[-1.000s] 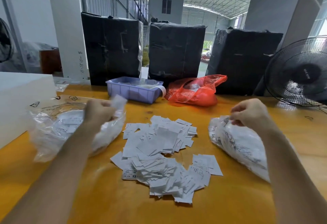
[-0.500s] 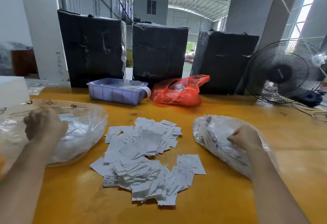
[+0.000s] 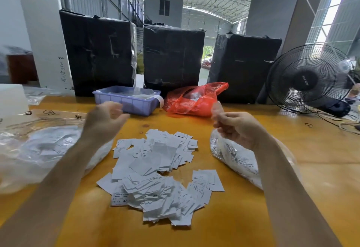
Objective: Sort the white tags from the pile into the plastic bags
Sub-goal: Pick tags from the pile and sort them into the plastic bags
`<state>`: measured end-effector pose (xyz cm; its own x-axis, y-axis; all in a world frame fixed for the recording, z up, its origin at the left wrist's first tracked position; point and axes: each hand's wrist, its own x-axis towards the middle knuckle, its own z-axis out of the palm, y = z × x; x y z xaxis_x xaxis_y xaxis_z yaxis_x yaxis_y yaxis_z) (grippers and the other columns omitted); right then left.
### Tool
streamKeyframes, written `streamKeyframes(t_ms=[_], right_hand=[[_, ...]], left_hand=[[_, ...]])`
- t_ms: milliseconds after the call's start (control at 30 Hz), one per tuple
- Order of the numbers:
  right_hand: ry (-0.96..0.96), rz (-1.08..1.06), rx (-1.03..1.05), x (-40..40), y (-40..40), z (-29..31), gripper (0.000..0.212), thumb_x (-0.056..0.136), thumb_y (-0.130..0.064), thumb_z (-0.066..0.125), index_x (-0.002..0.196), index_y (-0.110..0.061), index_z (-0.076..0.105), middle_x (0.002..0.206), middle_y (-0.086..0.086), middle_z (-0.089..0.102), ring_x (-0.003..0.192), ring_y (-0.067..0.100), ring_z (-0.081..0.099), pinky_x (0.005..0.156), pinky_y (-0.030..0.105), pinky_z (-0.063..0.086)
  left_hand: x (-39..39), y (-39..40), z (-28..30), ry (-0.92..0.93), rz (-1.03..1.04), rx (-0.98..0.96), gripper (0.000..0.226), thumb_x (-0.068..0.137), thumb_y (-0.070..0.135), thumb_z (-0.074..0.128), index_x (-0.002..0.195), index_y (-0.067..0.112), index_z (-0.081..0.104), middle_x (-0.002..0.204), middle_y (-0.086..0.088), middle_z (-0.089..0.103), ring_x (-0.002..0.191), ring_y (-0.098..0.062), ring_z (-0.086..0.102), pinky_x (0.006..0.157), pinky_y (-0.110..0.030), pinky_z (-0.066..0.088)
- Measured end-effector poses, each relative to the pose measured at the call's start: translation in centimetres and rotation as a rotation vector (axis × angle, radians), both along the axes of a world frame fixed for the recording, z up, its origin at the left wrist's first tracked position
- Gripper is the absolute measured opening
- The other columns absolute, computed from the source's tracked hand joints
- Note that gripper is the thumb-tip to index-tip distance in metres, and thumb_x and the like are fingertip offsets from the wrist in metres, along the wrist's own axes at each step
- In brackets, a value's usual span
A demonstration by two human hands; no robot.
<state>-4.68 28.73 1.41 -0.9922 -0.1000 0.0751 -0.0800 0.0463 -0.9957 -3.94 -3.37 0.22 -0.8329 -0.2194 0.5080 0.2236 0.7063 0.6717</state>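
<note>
A loose pile of white tags [image 3: 155, 172] lies in the middle of the orange table [image 3: 321, 159]. A clear plastic bag [image 3: 39, 153] holding tags lies to its left, and a second clear bag [image 3: 233, 157] with tags lies to its right. My left hand [image 3: 105, 118] is raised above the inner end of the left bag, blurred, its fingers loosely spread and holding nothing I can see. My right hand [image 3: 235, 128] is lifted over the right bag, its curled fingers pinching a thin flap of that bag's edge.
A blue plastic tray [image 3: 136, 106] and a red plastic bag [image 3: 192, 102] sit behind the pile. Three black-wrapped boxes [image 3: 99, 51] stand along the far edge. A black fan [image 3: 309, 79] with cables is at the right, a white box [image 3: 11, 98] at the left.
My left hand has left the left bag and swung up toward the middle. My right hand has risen from the right bag's top, bringing the bag's edge with it.
</note>
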Motion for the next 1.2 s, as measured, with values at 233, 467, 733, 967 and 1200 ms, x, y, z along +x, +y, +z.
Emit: streamKeyframes(t_ms=[233, 467, 733, 967, 1200], right_hand=[[-0.200, 0.525, -0.095, 0.3, -7.0, -1.9, 0.011, 0.077, -0.015, 0.064, 0.082, -0.006, 0.062, 0.058, 0.002, 0.058, 0.045, 0.007, 0.050, 0.046, 0.017, 0.046], [-0.265, 0.612, -0.158, 0.3, -7.9, -3.0, 0.016, 0.082, -0.023, 0.059, 0.083, -0.007, 0.061, 0.050, -0.003, 0.051, 0.040, 0.004, 0.041, 0.044, 0.017, 0.036], [-0.237, 0.429, 0.048, -0.3, -7.8, -2.9, 0.074, 0.067, -0.071, 0.051, 0.099, -0.007, 0.068, 0.092, 0.011, 0.073, 0.077, 0.020, 0.070, 0.065, 0.027, 0.055], [-0.142, 0.297, 0.129, 0.0, -8.1, -2.8, 0.014, 0.080, -0.025, 0.071, 0.087, -0.013, 0.074, 0.088, 0.002, 0.074, 0.077, 0.011, 0.069, 0.075, 0.027, 0.050], [-0.021, 0.240, 0.218, 0.2, -8.5, -2.8, 0.014, 0.079, -0.027, 0.072, 0.073, -0.015, 0.072, 0.069, 0.000, 0.071, 0.062, 0.009, 0.063, 0.071, 0.027, 0.045]], left_hand=[[1.7, 6.0, -0.3, -0.376, -0.731, 0.769, 0.038, 0.078, 0.036, 0.058, 0.106, 0.011, 0.064, 0.093, -0.005, 0.074, 0.081, -0.019, 0.072, 0.070, -0.025, 0.058], [1.4, 5.9, -1.6, -0.386, -0.671, 0.704, 0.024, 0.081, 0.000, 0.067, 0.100, 0.015, 0.068, 0.089, -0.004, 0.075, 0.076, -0.011, 0.070, 0.067, -0.018, 0.056], [0.8, 6.3, -2.8, -0.265, -0.419, 0.718, 0.008, 0.077, 0.013, 0.075, 0.079, 0.007, 0.071, 0.060, 0.006, 0.071, 0.047, 0.000, 0.057, 0.051, -0.012, 0.047], [0.4, 6.3, -3.3, -0.236, -0.358, 0.795, 0.015, 0.077, 0.016, 0.075, 0.083, 0.004, 0.068, 0.064, 0.001, 0.072, 0.053, -0.006, 0.058, 0.055, -0.018, 0.046], [0.9, 6.2, -2.8, -0.430, -0.571, 0.707, 0.039, 0.067, 0.013, 0.078, 0.102, 0.010, 0.061, 0.087, -0.007, 0.071, 0.073, -0.013, 0.067, 0.062, -0.018, 0.055]])
